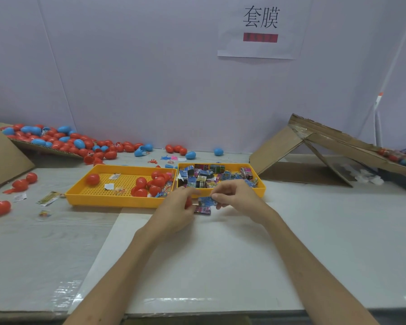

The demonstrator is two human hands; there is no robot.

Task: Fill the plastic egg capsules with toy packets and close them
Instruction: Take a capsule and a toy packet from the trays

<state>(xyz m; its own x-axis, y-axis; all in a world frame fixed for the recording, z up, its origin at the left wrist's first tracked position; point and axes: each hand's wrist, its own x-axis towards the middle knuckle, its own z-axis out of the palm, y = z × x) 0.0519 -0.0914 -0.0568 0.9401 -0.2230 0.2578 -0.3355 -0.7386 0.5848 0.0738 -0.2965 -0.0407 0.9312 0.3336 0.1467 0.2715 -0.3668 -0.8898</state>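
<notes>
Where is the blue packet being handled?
The blue packet is central in the head view, pinched by the right hand, beside the red capsule in the left hand, in front of the right yellow tray.

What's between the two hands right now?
In the head view, a blue toy packet, pinched by the right hand, beside the left hand, which grips a red capsule; a pink packet sits just below.

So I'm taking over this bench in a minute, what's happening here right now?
A person is filling egg capsules. The right hand pinches a blue toy packet; the left hand grips what looks like a red egg capsule, mostly hidden. A pink packet sits just under the blue one. Beyond the hands, the left yellow tray holds red capsules and the right yellow tray holds more packets.
</notes>
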